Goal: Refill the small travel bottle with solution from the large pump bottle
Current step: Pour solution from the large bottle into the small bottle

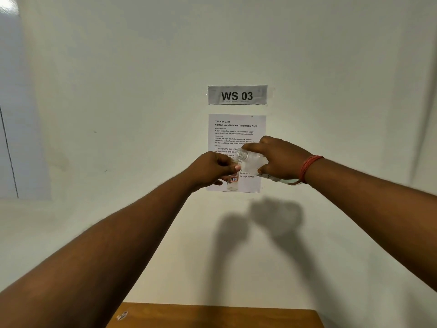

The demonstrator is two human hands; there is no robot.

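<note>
While both arms reach out in front of the wall, two bottles are held up before the printed task sheet (236, 129), which serves as the landmark. Left of the sheet's lower half, the left hand (210, 170) curls its fingers around the small travel bottle (232, 182), one clear upright vial with a small label marked in red; its upper part is covered by the fingers, so only the lower body and a bit of the open rim show against the paper. Whether any liquid sits inside is hard to make out, since the glass is clear against white paper. Just right of it, overlapping the sheet's right edge, the right hand (280, 159) grips the large bottle (251, 162), one clear container tipped toward the left with its threaded open mouth above and touching or nearly touching the small bottle's rim; I cannot tell which. Its base is hidden in the palm, and only a scrap of its label shows under the hand. No stream of liquid can be made out. One red thread band (309, 168) circles the right wrist. Above the sheet hangs one grey sign (237, 95) reading WS 03. Much of the sheet's lower text is covered by the hands. Below the sheet, two shadows of the hands fall on the wall, and one wooden tabletop (212, 314) is cut off by the bottom edge, with one small blurred object (122, 316) at its left corner.
</note>
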